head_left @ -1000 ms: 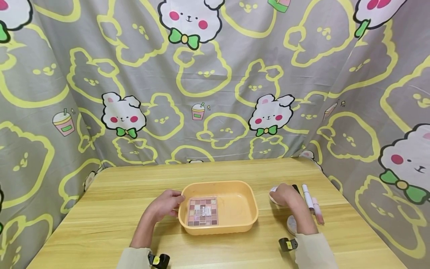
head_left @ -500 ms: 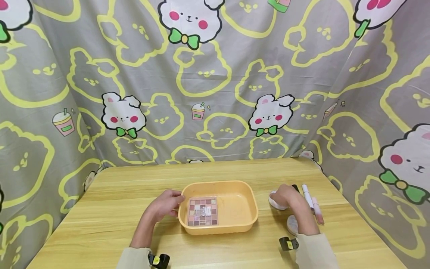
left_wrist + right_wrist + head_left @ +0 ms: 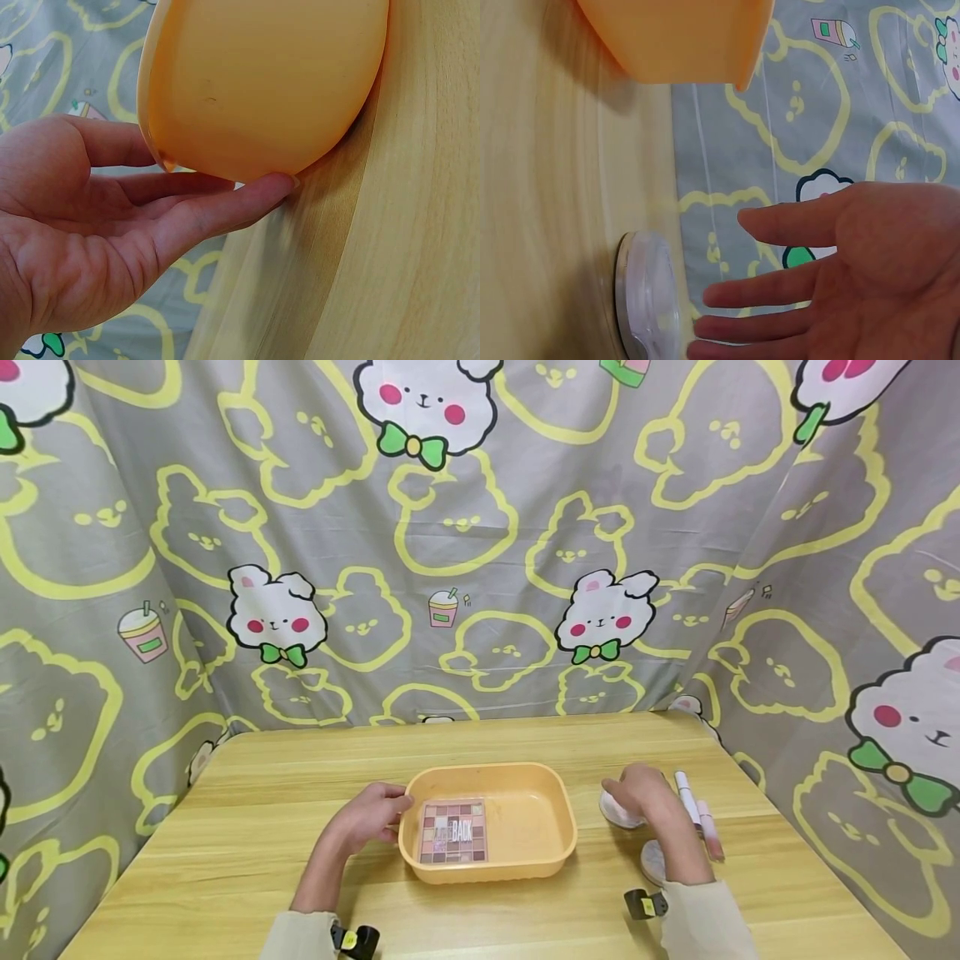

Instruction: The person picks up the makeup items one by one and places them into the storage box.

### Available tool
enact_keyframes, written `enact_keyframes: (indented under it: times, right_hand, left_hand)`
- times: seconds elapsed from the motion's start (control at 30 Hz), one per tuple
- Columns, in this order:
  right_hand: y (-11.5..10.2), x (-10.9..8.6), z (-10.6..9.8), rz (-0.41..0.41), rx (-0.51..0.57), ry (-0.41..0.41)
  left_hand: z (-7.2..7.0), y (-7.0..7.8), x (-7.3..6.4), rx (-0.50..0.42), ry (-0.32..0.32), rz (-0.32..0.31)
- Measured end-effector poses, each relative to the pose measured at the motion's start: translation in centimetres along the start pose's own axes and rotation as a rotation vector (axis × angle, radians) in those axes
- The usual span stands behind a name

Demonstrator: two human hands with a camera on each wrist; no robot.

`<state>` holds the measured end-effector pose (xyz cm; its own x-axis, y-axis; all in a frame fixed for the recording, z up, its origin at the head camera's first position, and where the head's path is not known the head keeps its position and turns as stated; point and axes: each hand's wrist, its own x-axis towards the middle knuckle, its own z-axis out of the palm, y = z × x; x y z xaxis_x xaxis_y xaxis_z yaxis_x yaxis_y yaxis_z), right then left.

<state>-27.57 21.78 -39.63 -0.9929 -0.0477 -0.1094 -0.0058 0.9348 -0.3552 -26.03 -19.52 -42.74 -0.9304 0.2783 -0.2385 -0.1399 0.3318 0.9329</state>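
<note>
My left hand (image 3: pixel 369 817) holds the left end of a yellow-orange plastic basin (image 3: pixel 525 870). In the left wrist view, its thumb lies along the basin's outer wall (image 3: pixel 262 82) and other fingers pass behind the rim. Inside the basin, on the left, lies a square eyeshadow palette (image 3: pixel 453 832) with "BACK" lettered on its clear lid. My right hand (image 3: pixel 647 792) is above a round white compact (image 3: pixel 618 811) on the table. From the right wrist view, that hand's fingers are spread and apart from the clear-topped compact (image 3: pixel 651 296), with nothing in them.
A second round compact (image 3: pixel 653 862) lies nearer me, partly under the right forearm. To the right are a white tube (image 3: pixel 686 800) and a pinkish lip gloss tube (image 3: pixel 708 832). The wooden table (image 3: pixel 315 760) meets a patterned grey curtain (image 3: pixel 480 568) at the back and sides.
My right hand has risen slightly from the white compact, showing more of it. A black item beyond that hand is now hidden. The left hand and basin have stayed in place.
</note>
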Motion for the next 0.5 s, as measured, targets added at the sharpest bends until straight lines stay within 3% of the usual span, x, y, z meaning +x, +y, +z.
enact_keyframes:
  times: [0.3,0.5]
  right_hand:
    - [0.4,0.7,0.8,0.076,0.094,0.026]
    - [0.5,1.0,1.6,0.111,0.122,-0.002]
  left_hand:
    - [0.0,0.0,0.0,0.005,0.002,-0.002]
    - [0.0,-0.1,0.0,0.01,0.0,-0.002]
